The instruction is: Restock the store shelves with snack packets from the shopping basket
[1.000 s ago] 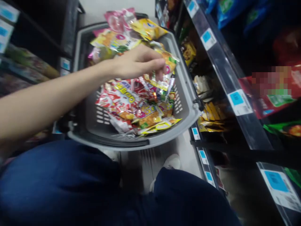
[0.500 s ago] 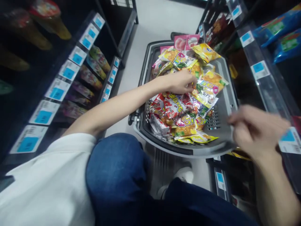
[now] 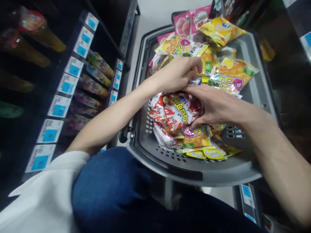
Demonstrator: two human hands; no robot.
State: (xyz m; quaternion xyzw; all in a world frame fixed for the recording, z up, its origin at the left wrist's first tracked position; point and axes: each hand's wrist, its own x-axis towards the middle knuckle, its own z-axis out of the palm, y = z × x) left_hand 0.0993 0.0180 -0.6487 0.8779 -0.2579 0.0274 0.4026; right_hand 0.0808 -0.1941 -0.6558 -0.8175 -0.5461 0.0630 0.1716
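Observation:
A grey shopping basket [image 3: 233,176] holds a heap of small gummy candy bags. My left hand [image 3: 181,72] is over the heap with its fingers curled down among the bags; what they grip, if anything, is hidden. My right hand [image 3: 216,102] reaches in from the right, thumb and fingers spread around the right side of a red-and-white candy bag [image 3: 178,113]. Its fingertips are partly hidden near my left hand. A yellow-and-white candy bag [image 3: 230,76] lies right of both hands. Pink peach-printed bags [image 3: 183,26] and a yellow bag [image 3: 222,30] lie at the far end.
Dark shelving with blue-and-white price labels [image 3: 58,110] runs along the left, holding colourful packets [image 3: 97,68]. More shelves stand close on the right, with a price label [image 3: 246,191] low down. My bent knee [image 3: 109,181] is against the basket's near left side.
My right hand has moved left from the basket's right rim onto the bags beside my left hand. The basket appears larger and closer. My left hand stays over the heap, fingers curled.

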